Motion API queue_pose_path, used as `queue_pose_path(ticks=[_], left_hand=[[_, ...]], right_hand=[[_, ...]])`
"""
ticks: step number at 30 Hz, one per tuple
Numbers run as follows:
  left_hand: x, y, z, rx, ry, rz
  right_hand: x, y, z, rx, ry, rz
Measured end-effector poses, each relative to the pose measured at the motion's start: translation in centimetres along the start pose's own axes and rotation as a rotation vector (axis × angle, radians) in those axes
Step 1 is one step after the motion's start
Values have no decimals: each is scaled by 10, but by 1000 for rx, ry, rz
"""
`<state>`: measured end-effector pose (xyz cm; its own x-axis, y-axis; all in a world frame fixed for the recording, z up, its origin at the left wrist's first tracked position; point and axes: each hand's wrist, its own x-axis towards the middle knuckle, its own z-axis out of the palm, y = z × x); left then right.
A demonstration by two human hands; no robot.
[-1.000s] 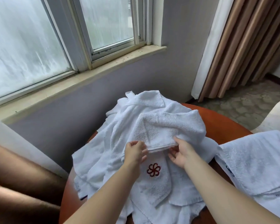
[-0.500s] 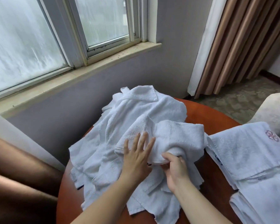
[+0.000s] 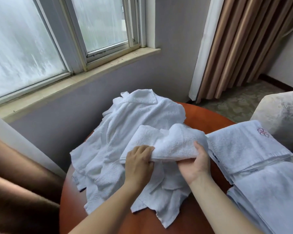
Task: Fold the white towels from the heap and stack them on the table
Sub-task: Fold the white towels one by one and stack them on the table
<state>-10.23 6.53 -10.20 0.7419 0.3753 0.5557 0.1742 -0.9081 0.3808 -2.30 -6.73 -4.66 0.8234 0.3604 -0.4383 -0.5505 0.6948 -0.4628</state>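
Round table (image 3: 208,119) under window. Left hand (image 3: 139,163) and right hand (image 3: 194,163) each grip an end of folded towel (image 3: 174,142) above heap (image 3: 134,125), likely carrying it to stack (image 3: 243,146) at right.

The half-folded towel (image 3: 172,142) and the heap (image 3: 134,122) are white terry cloth, matt and nubby. The folded stack (image 3: 243,149) at right is the same cloth, with a flat woven band. The counter (image 3: 205,115) is smooth, reddish wood with a soft sheen. The far curtain (image 3: 240,44) is brown cloth, faintly lustrous.
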Motion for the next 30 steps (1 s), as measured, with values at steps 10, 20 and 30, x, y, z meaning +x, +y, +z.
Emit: queue_pose_path(ticks=[10, 20, 30], left_hand=[[-36, 43, -5, -1261, -470, -1248], [0, 91, -12, -1942, 286, -1362], [-23, 125, -35, -1928, 572, -1249]], right_hand=[[-23, -2, -8, 8, 1, -52], [-53, -51, -44, 1, -143, -27], [-70, -98, -89, 9, -156, -17]])
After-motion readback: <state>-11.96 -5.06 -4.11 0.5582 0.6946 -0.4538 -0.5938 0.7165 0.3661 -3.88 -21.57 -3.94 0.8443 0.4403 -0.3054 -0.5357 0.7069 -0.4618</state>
